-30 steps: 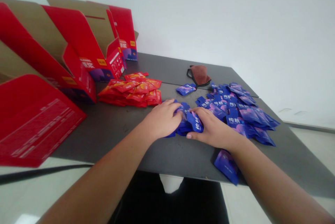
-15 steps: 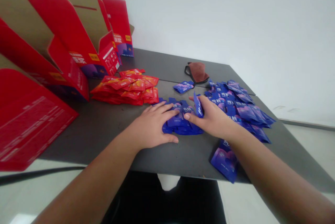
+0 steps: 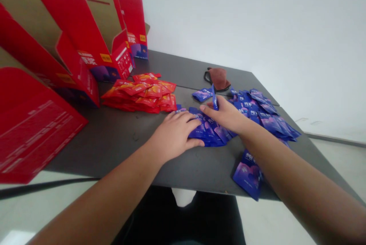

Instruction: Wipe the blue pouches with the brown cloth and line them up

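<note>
My left hand lies palm down with its fingers stretched over a small pile of blue sachets at the middle of the table. My right hand grips one blue sachet, which stands on edge between thumb and fingers above that pile's right side. Right of this hand spreads a larger heap of blue sachets. Under my right forearm, near the front edge, are more blue sachets, partly covered by the arm. A single blue sachet lies just beyond the small pile.
A heap of red sachets lies left of centre on the grey table. Several red cardboard boxes with flaps up line the left side. A brown face mask with black loops rests at the back, before a white wall.
My left hand has slid right, fingers drawn closer together, and the small pile's sachets have shifted right and fanned out. My right hand, with its sachet, has risen slightly away from me.
</note>
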`<state>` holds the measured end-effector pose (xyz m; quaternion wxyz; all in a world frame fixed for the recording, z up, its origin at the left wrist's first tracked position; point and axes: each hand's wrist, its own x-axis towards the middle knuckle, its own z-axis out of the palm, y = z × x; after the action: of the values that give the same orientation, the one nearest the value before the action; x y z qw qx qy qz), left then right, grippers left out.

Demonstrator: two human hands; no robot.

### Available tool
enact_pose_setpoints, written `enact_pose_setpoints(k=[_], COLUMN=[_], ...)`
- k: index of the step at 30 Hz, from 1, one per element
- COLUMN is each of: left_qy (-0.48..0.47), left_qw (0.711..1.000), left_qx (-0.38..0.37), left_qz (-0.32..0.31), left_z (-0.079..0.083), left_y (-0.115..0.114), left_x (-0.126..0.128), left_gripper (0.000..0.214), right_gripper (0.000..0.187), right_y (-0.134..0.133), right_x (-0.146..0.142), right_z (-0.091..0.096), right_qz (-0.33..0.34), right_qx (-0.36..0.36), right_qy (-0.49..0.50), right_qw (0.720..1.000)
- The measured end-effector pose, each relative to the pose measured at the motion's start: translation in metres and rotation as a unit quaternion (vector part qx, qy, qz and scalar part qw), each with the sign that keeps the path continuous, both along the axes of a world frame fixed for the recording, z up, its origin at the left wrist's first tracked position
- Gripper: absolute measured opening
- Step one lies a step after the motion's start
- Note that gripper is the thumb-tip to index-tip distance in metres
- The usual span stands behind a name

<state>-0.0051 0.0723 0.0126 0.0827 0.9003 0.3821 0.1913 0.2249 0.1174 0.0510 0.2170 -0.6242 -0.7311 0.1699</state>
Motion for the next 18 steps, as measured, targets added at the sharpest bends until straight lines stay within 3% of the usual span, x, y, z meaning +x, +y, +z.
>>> enact_pose_setpoints(k=[4,8,12,15,18], left_qy=[-0.008,-0.013,-0.013,-0.01,-0.007], left_qw=[1.0,1.0,0.999,1.0,0.999], left_qx=[0.015,0.023,0.026,0.026,0.028], left_qz=[0.003,0.01,0.015,0.014,0.013], left_z=[0.003,0.003,0.002,0.002,0.002], left_y=[-0.005,-0.009,-0.01,-0.01,-0.01], left_x=[0.002,0.003,0.004,0.004,0.004], left_gripper=[0.059,0.062,0.064,0.061,0.059], right_gripper=[0.042,0.033,0.03,0.036,0.057], right_y=[-0.023,-0.052,-0.074,-0.083,-0.087], right_x=[0.018,0.036,0.043,0.041,0.038], right_z=[0.023,0.031,0.019,0.008,0.006], right_qz=[-0.048,0.029,0.103,0.055,-0.007], right_qx=[0.017,-0.041,-0.061,-0.054,-0.052], right_qy=[-0.086,-0.179,-0.183,-0.174,-0.123], right_qw=[0.995,0.983,0.976,0.982,0.991])
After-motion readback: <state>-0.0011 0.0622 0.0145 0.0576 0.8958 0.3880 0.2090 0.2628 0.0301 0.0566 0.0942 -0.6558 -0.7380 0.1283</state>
